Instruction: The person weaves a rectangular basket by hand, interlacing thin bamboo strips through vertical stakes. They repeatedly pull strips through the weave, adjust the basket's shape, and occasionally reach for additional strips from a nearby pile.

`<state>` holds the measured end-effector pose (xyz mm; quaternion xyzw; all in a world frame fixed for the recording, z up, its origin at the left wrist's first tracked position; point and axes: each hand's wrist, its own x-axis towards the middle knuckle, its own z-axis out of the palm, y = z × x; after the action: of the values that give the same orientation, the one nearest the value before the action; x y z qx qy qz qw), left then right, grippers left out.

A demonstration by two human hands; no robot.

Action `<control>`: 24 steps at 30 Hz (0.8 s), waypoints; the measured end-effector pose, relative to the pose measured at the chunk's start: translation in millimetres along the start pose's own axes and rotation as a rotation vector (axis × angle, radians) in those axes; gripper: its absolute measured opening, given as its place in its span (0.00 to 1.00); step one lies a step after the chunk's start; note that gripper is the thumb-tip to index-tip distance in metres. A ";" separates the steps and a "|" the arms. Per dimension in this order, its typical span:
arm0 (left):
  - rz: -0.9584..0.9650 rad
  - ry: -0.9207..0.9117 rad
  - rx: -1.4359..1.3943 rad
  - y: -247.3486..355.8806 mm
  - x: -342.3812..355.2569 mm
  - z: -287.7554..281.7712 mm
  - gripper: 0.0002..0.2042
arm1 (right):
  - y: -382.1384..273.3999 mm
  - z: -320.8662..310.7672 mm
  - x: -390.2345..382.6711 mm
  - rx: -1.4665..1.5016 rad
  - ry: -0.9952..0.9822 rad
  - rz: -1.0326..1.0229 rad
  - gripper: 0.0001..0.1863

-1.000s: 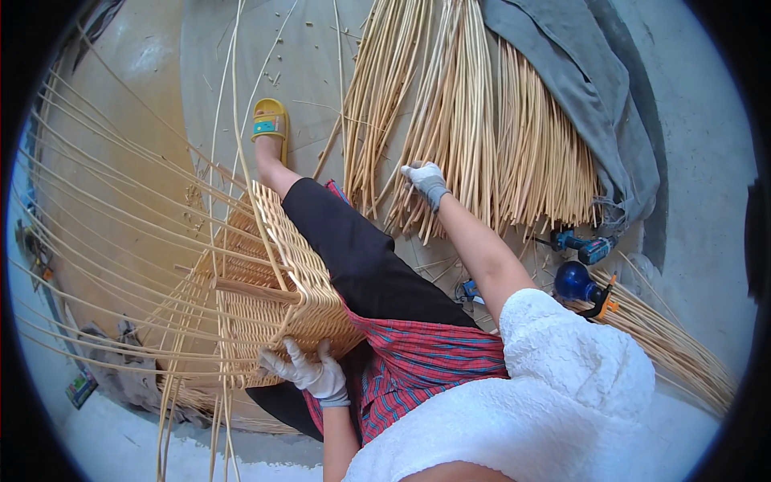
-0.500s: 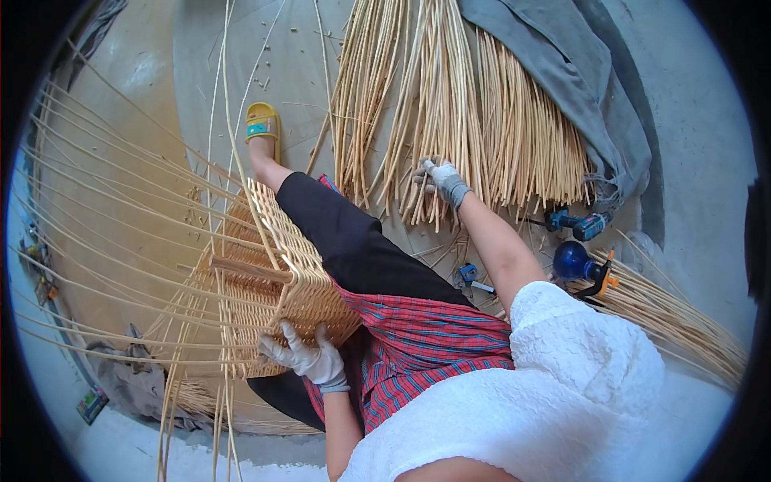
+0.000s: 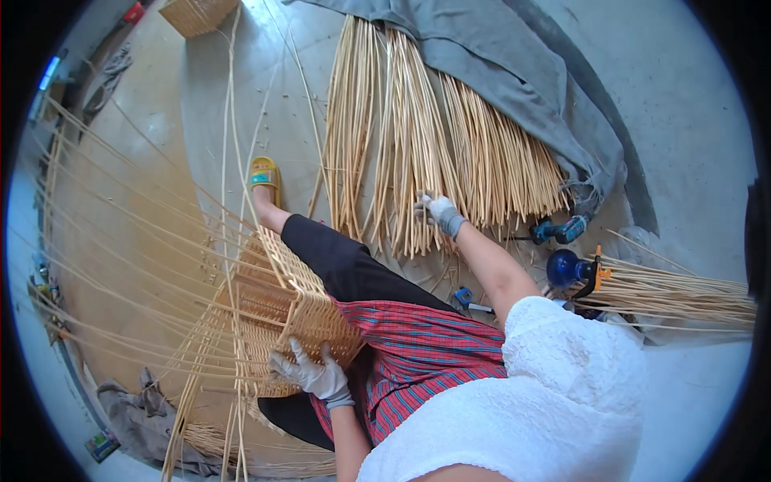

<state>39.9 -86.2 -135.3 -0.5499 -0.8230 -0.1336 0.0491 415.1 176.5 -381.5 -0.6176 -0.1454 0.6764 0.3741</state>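
A half-woven wicker basket (image 3: 309,321) lies tilted on its side against my lap, with long unwoven rods fanning out to the left. A wooden bar (image 3: 261,283) spans it. My left hand (image 3: 317,377), in a pale work glove, rests on the near side of the basket with its fingers spread. Ahead, my right hand (image 3: 438,212), gloved too, is at the near ends of a spread of peeled wicker rods (image 3: 418,145). Its fingers are bent and closed among the rods; what is between them I cannot make out.
A grey cloth (image 3: 514,56) covers the rods' far ends. At right are a cordless drill (image 3: 558,230), a blue spray bottle (image 3: 567,267), a tape measure (image 3: 462,298) and another rod bundle (image 3: 675,289). A small basket (image 3: 197,16) stands far left; dark cloth (image 3: 136,418) lies near left.
My view has shifted, so most of the floor scene sits lower and the small basket shows at the top left. Both hands keep nearly the same places on the basket and at the rods.
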 end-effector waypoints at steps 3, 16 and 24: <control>-0.002 -0.076 -0.048 5.7 4.9 -13.1 0.38 | -0.6 -19.8 1.3 -0.317 0.354 -0.356 0.12; -0.370 -0.904 -1.511 70.9 -1.6 -122.0 0.15 | 3.4 193.1 -363.3 -0.145 -0.654 -0.371 0.14; -0.075 -0.712 -1.614 -35.6 -52.0 -144.0 0.17 | -129.7 222.0 -407.5 0.449 -1.063 -0.425 0.13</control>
<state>17.9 -184.9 -14.9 -0.3982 -0.4615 -0.4965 -0.6180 230.6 43.9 43.3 -0.0596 -0.2860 0.8164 0.4981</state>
